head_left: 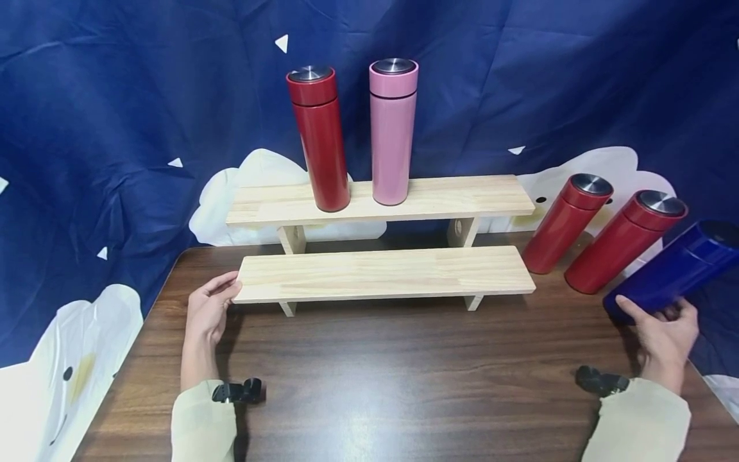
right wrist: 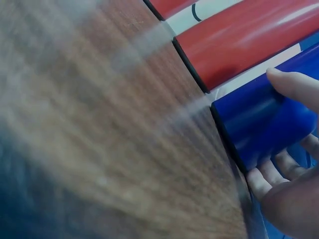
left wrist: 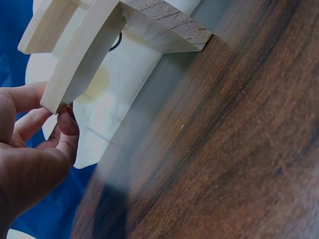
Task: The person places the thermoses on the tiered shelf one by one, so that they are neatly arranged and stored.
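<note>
A two-tier wooden shelf (head_left: 381, 274) stands on the table. My left hand (head_left: 209, 307) pinches the left end of its lower board, with fingers above and below the edge in the left wrist view. On the upper board stand a red thermos bottle (head_left: 321, 147) and a pink thermos bottle (head_left: 392, 141), both upright. At the far right, my right hand (head_left: 664, 330) holds a blue thermos bottle (head_left: 664, 273) near its base, thumb on the near side. The right wrist view shows the blue bottle's base (right wrist: 234, 144) close to the table, its fingers curling under.
Two more red thermos bottles, one (head_left: 562, 228) by the shelf's right end and another (head_left: 620, 247) beside the blue one, stand on the brown wooden table (head_left: 404, 372). A blue cloth (head_left: 144, 128) with white patterns hangs behind.
</note>
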{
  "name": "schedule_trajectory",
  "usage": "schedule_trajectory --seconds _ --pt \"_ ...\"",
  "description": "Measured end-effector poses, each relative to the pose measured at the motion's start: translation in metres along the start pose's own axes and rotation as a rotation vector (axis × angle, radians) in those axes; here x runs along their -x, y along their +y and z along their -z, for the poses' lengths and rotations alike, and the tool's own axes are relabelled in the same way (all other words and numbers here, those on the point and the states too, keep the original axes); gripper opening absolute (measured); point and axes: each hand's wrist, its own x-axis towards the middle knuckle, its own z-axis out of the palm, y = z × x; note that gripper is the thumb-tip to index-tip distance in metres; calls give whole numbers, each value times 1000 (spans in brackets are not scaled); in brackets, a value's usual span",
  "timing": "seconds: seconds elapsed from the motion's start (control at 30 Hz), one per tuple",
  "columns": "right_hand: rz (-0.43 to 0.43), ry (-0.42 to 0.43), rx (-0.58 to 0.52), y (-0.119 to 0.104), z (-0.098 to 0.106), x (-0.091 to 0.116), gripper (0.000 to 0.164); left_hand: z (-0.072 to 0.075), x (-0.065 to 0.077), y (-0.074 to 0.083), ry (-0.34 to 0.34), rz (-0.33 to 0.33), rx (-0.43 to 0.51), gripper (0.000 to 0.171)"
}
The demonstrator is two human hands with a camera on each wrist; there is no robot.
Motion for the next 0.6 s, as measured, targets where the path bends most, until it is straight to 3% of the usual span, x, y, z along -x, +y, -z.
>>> schedule_trajectory --seconds 0.47,0.6 --pt "68 63 120 8 2 0 98 0 1 -1 3 -5 -6 20" --pt "68 62 108 8 1 1 97 0 0 0 2 -4 4 20"
